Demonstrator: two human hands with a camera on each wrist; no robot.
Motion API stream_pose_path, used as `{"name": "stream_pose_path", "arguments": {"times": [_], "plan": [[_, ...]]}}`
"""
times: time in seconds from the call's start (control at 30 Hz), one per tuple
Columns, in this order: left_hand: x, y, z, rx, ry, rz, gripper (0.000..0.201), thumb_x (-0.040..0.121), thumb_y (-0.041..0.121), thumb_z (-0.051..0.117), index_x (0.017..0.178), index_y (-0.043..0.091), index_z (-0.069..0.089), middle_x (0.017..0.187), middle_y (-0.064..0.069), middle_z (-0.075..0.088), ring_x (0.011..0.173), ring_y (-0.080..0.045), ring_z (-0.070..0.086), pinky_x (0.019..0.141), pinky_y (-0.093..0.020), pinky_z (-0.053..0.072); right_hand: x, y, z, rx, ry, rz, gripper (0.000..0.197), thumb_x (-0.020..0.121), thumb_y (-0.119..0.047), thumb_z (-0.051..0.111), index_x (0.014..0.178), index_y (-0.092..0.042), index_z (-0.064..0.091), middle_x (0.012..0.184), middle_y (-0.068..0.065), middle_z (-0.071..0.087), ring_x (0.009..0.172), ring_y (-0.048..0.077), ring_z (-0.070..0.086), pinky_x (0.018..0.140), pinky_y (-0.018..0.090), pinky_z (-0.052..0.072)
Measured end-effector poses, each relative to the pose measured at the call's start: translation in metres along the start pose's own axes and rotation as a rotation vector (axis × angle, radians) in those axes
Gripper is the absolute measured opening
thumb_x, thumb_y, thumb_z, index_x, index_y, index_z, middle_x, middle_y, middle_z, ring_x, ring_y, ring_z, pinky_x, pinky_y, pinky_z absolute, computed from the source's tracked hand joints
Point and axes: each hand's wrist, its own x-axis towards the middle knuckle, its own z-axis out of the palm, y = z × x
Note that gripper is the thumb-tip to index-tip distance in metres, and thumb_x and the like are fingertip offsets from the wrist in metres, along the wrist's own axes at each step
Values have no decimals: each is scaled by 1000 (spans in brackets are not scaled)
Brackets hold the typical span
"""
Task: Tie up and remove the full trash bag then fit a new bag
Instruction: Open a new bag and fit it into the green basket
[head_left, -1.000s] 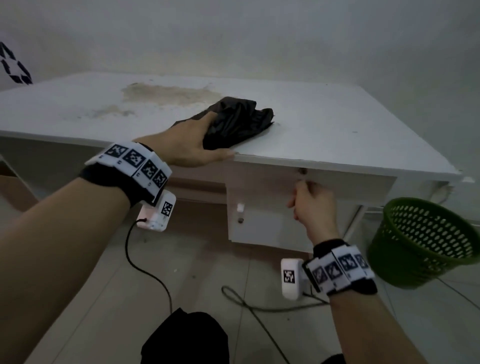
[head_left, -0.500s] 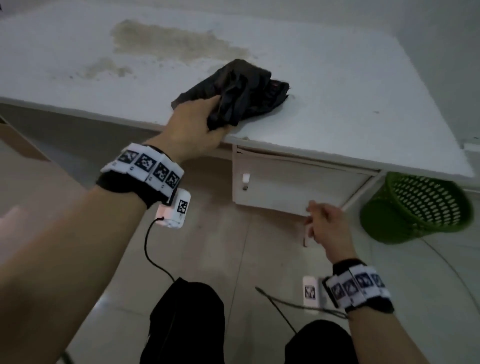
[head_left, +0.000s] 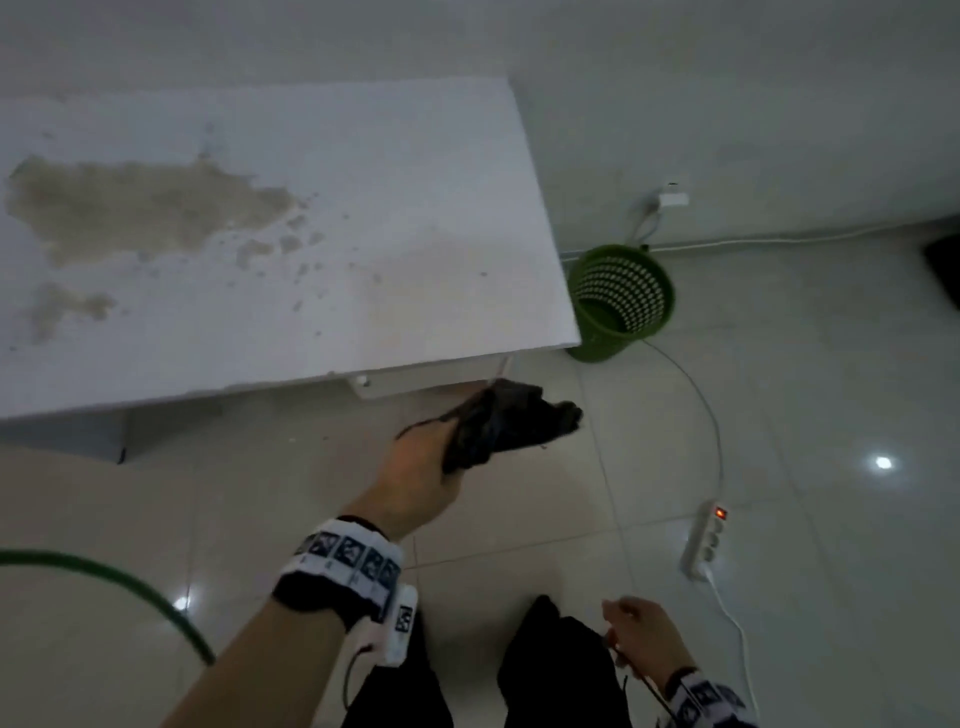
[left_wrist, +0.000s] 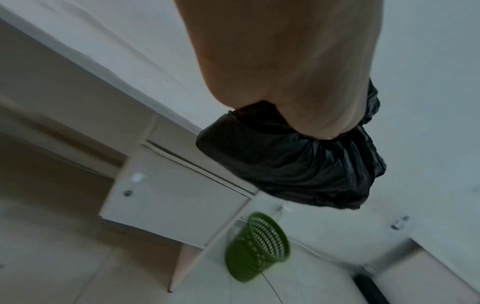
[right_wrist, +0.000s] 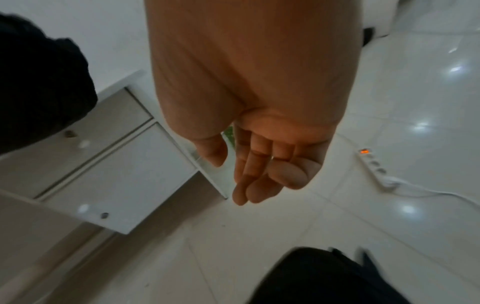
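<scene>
So over on the left we've got our left hand (head_left: 415, 470) clenched around a bunched-up black trash bag (head_left: 511, 423), which we're guessing is the fresh one, held in the air just off the front edge of the white desk (head_left: 311, 234), no longer resting on anything. The wad sticks out past our knuckles, long axis running from the fist out toward the green mesh basket (head_left: 621, 301), free end pointing that way and slightly up. The basket sits on the floor well beyond the hand, near the desk's far corner, and looks bare inside, no liner that we can make out. So as far as we can judge, the full bag is already out of it (we can't see it anywhere), and what's left is the second half: get over there, shake the new bag open, and fit it over the rim. Moving right, our right hand (head_left: 641, 639) hangs low by our leg, fingers loosely curled and holding nothing, well apart from the bag. A white power strip (head_left: 709, 540) lies on the tiles further right.
</scene>
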Motion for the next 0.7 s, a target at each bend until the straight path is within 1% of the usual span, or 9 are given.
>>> {"name": "stream_pose_path", "arguments": {"times": [0.07,0.1,0.17,0.23,0.4,0.47,0.53,0.6,0.7], "plan": [[20,33,32,41,-108,95,31,88,29,46,107,12,65,96,-13,71,85,-34,65,77,-42,54,-3,33,-30,56,-3,101,29,97,-29,58,90,-2,66,66,11,70,48,22,56,48,25,37],[30,43,47,67,-155,108,38,88,34,43,111,13,64,98,-13,71,86,-34,66,77,-41,54,-1,45,-45,89,-12,143,30,97,-29,57,93,-1,66,67,13,70,48,22,55,48,24,36],[47,58,75,127,-245,58,39,92,36,44,120,15,62,103,-14,71,92,-35,66,76,-35,50,11,57,-76,107,-18,184,32,98,-30,55,97,0,65,71,14,70,49,23,54,49,24,36],[58,60,98,162,-324,-36,34,96,34,47,125,20,59,106,-12,71,92,-34,66,73,-32,48,28,52,-107,76,-1,145,31,99,-30,54,94,-2,65,72,12,70,50,23,55,48,23,37],[69,41,135,221,-474,-385,48,96,45,44,140,26,50,122,-6,66,99,-23,64,79,-27,51,61,-23,-196,-2,91,-212,21,97,-26,57,82,-13,61,66,6,69,41,14,55,38,20,38],[67,48,138,208,-479,-443,53,96,52,42,141,25,48,126,-8,65,103,-23,63,84,-29,52,67,-71,-232,30,104,-363,20,97,-26,58,82,-14,62,70,6,71,40,7,56,38,18,39],[68,58,143,185,-460,-480,64,89,63,39,138,24,51,128,-7,65,106,-24,64,89,-32,52,71,-121,-267,11,103,-479,21,96,-32,57,87,-16,65,74,2,74,50,10,61,46,20,42],[76,66,150,170,-461,-524,65,87,64,40,137,24,53,128,-6,65,108,-24,64,91,-33,52,79,-159,-294,5,85,-550,19,95,-36,56,89,-21,66,76,-1,75,57,12,63,51,22,43],[113,78,167,154,-485,-553,64,87,63,41,134,22,55,128,-6,65,108,-23,64,91,-33,52,109,-192,-324,1,52,-582,19,96,-35,56,90,-20,67,77,0,75,57,12,63,54,24,44]]}}
